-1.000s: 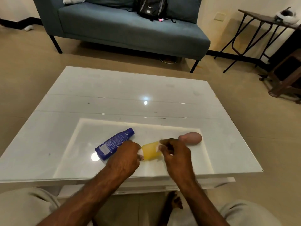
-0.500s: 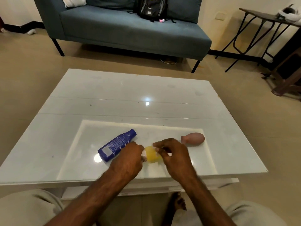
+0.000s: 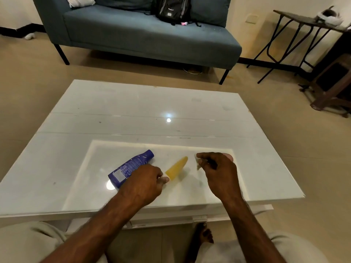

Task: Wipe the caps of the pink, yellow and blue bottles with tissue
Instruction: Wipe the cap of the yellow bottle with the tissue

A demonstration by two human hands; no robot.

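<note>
The yellow bottle [image 3: 177, 168] lies on the white table [image 3: 144, 111], slanting up to the right. My left hand [image 3: 144, 184] grips its near end, and the cap is hidden under the fingers. My right hand [image 3: 216, 171] hovers to the right of the bottle, apart from it, pinching a small white tissue [image 3: 197, 162]. The blue bottle [image 3: 131, 168] lies just left of my left hand, its far end pointing away. Only a pink sliver of the pink bottle [image 3: 228, 156] peeks out behind my right hand.
A teal sofa [image 3: 144, 33] with a black backpack [image 3: 173, 8] stands beyond the table. A folding side table [image 3: 296, 21] and a wooden stool [image 3: 334, 88] stand at the right. My knees and a bare foot [image 3: 203, 234] are below the table's near edge.
My right hand has pulled away from the yellow bottle to the right, taking the tissue with it. The yellow bottle has swung so its far end points up-right, still held by my left hand.
</note>
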